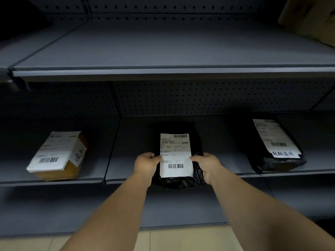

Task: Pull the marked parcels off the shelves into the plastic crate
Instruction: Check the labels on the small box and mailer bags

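A black plastic-wrapped parcel with a white shipping label lies on the middle shelf, its near end hanging over the front edge. My left hand grips its left side, thumb on the label's edge. My right hand grips its right side the same way. To the right lies another black parcel with a label and a handwritten white strip. A yellow-brown box with a label and handwritten marks sits to the left. No crate is in view.
The upper shelf is bare in its middle, with a dark object at its far left and a cardboard box at its far right. Perforated back panels stand behind. Pale floor tiles show below.
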A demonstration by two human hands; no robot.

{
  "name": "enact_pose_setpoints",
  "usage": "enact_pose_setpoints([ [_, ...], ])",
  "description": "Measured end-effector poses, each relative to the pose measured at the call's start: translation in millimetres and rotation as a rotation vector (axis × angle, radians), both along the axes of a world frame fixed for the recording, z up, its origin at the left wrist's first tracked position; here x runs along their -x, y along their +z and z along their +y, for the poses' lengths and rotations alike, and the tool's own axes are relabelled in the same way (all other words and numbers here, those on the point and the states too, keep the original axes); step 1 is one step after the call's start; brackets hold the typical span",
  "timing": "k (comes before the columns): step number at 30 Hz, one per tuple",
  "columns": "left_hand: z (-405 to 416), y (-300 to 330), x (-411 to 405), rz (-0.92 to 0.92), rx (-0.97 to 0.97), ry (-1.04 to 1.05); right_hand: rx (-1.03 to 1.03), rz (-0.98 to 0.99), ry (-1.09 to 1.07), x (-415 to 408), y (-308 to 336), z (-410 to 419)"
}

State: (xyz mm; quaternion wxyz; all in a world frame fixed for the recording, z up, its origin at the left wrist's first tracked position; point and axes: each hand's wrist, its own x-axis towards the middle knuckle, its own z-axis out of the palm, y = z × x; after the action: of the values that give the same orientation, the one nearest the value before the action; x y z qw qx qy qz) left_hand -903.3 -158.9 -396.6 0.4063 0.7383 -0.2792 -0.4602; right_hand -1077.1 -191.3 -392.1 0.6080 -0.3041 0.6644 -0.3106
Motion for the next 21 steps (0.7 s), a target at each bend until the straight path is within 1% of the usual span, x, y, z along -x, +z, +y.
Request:
enact_pose_setpoints([
  [8, -5, -1, 0, 0.008, -0.02, -0.008, -0.016, -0.004, -0.042, -4, 2, -1],
  [10, -5, 1, 2, -0.009, -0.043, -0.026, -0.002, 0.057, -0.034, -5, 5, -2],
  [11, -4, 3, 3, -0.046, -0.056, -0.04, 0.016, 0.115, -0.026, -5, 8, -3],
  [12, -4, 6, 3, -0.108, -0.065, -0.062, 0.039, 0.2, -0.009, -4, 12, -3],
  [16, 1, 24, 5, -0.387, -0.065, -0.139, 0.162, 0.655, 0.103, 4, 30, 3],
  [18, 6, 35, 9, -0.624, -0.018, -0.205, 0.276, 0.854, 0.17, 8, 38, 13],
  [20, 10, 46, 15, -0.889, 0.039, -0.311, 0.407, 1.083, 0.29, 14, 45, 23],
  [21, 12, 52, 18, -0.994, 0.074, -0.362, 0.463, 1.166, 0.345, 17, 49, 27],
])
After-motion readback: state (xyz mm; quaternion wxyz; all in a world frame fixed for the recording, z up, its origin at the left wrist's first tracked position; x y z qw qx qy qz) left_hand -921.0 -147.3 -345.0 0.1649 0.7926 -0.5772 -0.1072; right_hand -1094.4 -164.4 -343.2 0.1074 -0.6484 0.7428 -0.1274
